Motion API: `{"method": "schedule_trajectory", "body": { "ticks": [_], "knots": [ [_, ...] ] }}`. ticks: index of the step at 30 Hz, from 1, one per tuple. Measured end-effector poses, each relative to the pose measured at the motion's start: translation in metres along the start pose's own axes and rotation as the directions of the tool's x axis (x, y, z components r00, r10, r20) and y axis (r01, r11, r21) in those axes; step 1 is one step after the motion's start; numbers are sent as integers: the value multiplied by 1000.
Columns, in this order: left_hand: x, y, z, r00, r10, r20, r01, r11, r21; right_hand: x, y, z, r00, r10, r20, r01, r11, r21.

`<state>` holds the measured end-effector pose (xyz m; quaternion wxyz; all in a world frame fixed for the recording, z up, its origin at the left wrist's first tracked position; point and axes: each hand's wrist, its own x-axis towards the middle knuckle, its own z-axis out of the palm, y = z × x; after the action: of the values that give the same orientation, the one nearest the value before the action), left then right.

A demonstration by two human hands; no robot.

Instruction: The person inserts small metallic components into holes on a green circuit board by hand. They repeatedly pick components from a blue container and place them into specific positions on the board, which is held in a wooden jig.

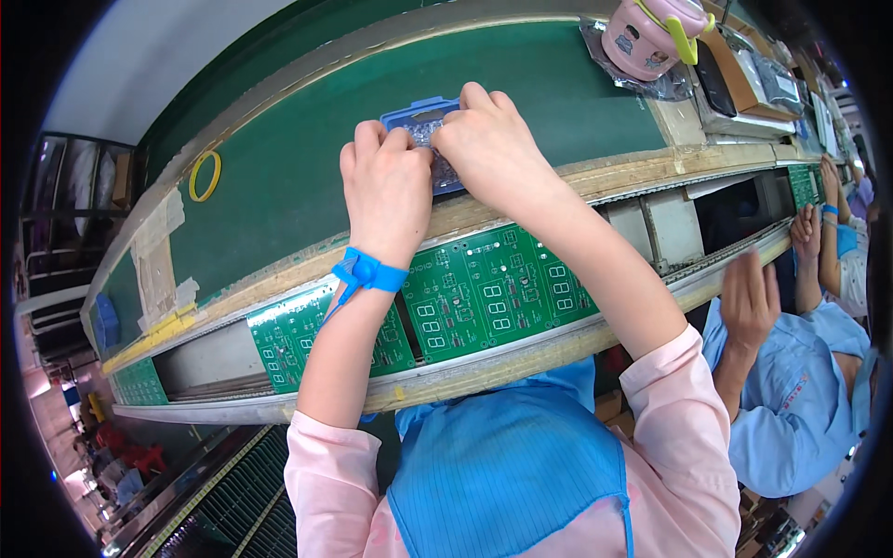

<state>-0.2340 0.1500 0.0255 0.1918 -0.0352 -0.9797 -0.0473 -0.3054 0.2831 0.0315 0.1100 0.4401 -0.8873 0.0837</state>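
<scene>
Both my hands are at a small blue plastic bin (430,105) on the green work surface. Inside it lie many small clear parts (424,132), too small to name. My left hand (389,200), with a blue strap round its wrist, has its fingers curled down over the bin's left side. Bent and pressed together, the fingers of my right hand (488,149) reach in from the right. Whatever either hand pinches is hidden. Below my hands, a green circuit board (498,298) with outlined digit positions sits in the rail, and another green board (279,339) lies partly under my left forearm.
A yellow ring (205,177), apparently tape, lies at the left. A pink bucket (654,39) with a yellow-green handle stands at the far right near boxes. The wooden-edged rail (651,302) runs across before me. Co-workers sit at the right, one hand (750,302) raised close by.
</scene>
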Motion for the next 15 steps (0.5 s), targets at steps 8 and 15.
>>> {"method": "schedule_trajectory", "body": {
  "ticks": [8, 15],
  "knots": [
    [-35, 3, -46, 995, -77, -66, 61, 975, -216, 7, -15, -20, 993, 45, 108, -47, 999, 19],
    [-148, 55, -68, 910, 42, 413, 40, 981, -189, 15, -16, -27, 965, 94, 244, -101, 995, 19]
  ]
}}
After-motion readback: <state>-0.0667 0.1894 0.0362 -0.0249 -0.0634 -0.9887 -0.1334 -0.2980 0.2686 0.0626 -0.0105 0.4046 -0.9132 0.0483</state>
